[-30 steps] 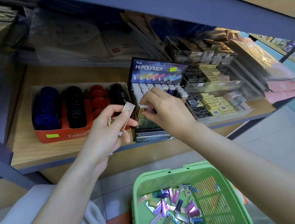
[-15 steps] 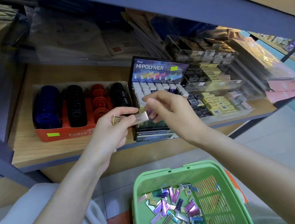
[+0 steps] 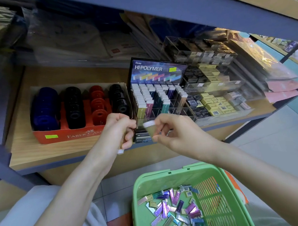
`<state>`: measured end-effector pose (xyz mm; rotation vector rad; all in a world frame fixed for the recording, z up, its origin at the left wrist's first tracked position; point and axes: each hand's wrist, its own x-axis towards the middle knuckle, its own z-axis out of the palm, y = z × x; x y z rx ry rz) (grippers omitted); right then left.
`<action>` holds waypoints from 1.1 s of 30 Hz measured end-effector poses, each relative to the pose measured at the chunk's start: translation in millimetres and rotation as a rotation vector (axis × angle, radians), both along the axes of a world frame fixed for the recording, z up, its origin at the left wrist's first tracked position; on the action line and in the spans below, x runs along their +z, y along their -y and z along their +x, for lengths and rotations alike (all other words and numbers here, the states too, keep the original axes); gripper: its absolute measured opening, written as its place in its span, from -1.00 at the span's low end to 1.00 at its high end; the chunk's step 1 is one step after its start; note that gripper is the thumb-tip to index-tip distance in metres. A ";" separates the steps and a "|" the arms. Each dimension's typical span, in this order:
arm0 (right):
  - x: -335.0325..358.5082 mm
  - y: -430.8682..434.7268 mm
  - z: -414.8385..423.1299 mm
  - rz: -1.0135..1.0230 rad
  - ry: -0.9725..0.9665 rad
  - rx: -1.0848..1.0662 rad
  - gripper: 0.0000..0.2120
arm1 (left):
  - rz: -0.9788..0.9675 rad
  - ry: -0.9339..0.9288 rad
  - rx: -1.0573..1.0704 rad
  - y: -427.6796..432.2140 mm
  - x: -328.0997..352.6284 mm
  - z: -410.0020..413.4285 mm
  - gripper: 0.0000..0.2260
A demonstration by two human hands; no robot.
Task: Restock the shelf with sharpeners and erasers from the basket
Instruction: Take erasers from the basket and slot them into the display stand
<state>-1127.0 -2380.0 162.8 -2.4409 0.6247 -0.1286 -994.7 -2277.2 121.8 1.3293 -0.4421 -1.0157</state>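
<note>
Left hand (image 3: 119, 131) grips an eraser (image 3: 120, 152); my right hand (image 3: 177, 132) pinches a second eraser (image 3: 148, 128). Both sit before the display (image 3: 157, 70).

Pale grey clothing (image 3: 19, 225), perhaps trousers

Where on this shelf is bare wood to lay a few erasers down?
Bare wood runs along the front edge of the shelf before the red sharpener box, and in a strip left of it. From the HI-POLYMER display rightward, eraser trays crowd the board.
</note>
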 end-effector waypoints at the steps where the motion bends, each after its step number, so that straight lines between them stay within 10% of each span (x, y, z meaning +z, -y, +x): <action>1: 1.0 2.6 -2.8 0.023 0.020 -0.033 -0.74 | -0.009 -0.036 0.014 0.3 0.7 0.7 -0.82; 12: 5.3 82.8 -19.4 -0.077 0.272 -0.503 -0.83 | -0.092 0.179 -0.157 1.8 4.4 -10.5 -0.77; 18: -5.5 109.8 -16.6 -0.276 0.179 -0.431 -0.88 | -0.024 -0.008 -0.087 9.6 8.4 -14.3 -0.93; 33: -17.7 130.8 -16.5 -0.581 0.058 -0.207 -0.85 | 0.020 0.328 -0.055 16.8 -8.1 -12.3 -0.92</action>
